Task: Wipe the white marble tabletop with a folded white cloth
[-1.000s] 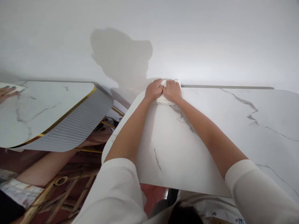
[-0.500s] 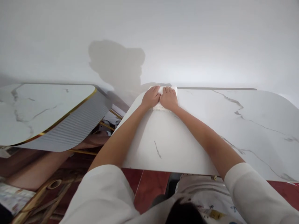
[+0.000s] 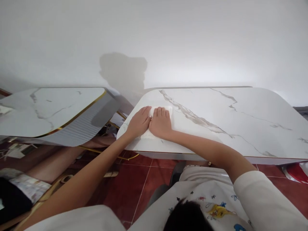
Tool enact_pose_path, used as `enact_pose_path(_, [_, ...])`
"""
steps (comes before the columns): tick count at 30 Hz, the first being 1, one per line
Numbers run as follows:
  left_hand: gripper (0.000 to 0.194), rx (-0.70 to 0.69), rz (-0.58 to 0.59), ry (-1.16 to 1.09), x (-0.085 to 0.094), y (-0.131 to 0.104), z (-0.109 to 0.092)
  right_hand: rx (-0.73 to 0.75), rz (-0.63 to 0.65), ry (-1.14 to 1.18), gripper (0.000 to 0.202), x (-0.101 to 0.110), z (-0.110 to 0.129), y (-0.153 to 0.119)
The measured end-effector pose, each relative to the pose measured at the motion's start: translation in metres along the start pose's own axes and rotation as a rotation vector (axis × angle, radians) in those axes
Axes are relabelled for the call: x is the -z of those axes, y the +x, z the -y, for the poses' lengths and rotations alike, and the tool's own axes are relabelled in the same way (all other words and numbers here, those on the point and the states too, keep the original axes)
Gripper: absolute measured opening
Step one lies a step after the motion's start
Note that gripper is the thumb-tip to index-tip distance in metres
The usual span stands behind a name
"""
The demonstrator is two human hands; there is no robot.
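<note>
Head view shows the white cloth (image 3: 154,134) flat on the marbled tabletop (image 3: 204,106), near its rounded left end and closer to the front edge than the back. Both palms seem spread over it so that pressure reaches the surface evenly. The left hand (image 3: 139,122) angles inward, fingers extended; the right hand (image 3: 160,122) lies beside it, fingers forward, forearm crossing the front edge. Neither grip is clenched; each presses the cloth down.

White cloth (image 3: 148,136), smooth grey-veined tabletop (image 3: 204,112), ribbed matt grey side panel (image 3: 77,130), shiny gold-coloured trim (image 3: 79,115).
</note>
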State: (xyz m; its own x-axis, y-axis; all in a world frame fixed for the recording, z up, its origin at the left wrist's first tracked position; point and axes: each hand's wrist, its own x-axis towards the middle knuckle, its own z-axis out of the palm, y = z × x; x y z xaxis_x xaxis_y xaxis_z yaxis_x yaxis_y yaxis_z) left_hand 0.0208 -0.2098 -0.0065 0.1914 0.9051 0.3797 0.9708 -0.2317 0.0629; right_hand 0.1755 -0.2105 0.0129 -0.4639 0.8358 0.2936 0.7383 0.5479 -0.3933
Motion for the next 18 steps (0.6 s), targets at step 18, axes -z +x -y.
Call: enact_pose_path(18, [0.054, 0.131, 0.016, 0.057, 0.009, -0.050, -0.109, 0.165, -0.024, -0.039, 0.053, 0.035, -0.040, -0.085])
